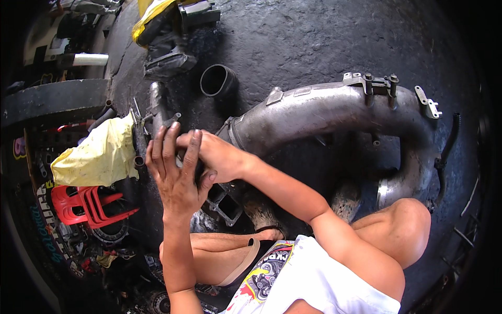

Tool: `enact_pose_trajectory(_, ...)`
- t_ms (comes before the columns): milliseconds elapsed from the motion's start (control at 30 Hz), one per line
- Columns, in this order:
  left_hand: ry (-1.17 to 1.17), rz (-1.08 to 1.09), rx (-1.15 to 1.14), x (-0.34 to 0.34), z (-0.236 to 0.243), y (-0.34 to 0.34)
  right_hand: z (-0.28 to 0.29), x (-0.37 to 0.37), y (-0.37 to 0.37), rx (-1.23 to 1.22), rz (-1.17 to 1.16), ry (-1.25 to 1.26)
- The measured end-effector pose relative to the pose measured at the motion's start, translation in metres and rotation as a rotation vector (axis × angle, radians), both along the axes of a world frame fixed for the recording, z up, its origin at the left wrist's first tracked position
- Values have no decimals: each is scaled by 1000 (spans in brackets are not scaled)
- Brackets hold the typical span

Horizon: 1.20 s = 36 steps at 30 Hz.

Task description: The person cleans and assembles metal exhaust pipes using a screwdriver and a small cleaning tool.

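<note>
My left hand point(175, 170) is raised in front of my right, its grimy fingers stretched out and a little apart. Close behind it, my right hand point(219, 154) has its fingers curled, with the tips hidden by the left. Something dark shows in the gap between the hands, too covered to name. Just beyond the right hand begins a large curved metal pipe point(319, 112), a band around its near end and bolted brackets on top. Below the hands lies a metal flange point(227, 205) with squarish openings, beside my foot.
A short black tube point(217, 82) stands on the dark floor point(314, 42) ahead. To the left are a thinner metal pipe point(157, 99), a yellow sheet point(99, 152) and a red plastic stool point(86, 208). A black corrugated hose point(452, 138) lies at the right.
</note>
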<state>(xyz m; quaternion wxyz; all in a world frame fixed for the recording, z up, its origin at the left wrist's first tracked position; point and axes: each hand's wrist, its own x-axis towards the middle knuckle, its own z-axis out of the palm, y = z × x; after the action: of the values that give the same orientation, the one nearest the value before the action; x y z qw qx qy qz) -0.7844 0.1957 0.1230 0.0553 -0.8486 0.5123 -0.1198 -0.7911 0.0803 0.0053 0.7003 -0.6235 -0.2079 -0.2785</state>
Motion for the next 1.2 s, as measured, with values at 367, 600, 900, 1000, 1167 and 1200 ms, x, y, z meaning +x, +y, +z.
enact_pose_trajectory(367, 61, 139, -129, 12, -3, 6, 0, -9, 31, 286, -282, -79)
enact_pose_trajectory(600, 131, 21, -64, -8, -2, -4, 0, -10, -42, -123, 566, 135)
enact_pose_trajectory(900, 31, 148, -24, -7, 2, -4, 8, -22, 3, -89, -96, -37)
enact_pose_trajectory(1000, 21, 178, -67, -5, -2, -6, 1, -15, 39, 117, -527, 6)
enact_pose_trajectory(1167, -5, 156, -48, -9, -3, -16, -7, -11, 51, 293, -572, 59)
enact_pose_trajectory(1200, -25, 150, -36, -9, 0, -14, -5, -8, 42, 297, -565, 55)
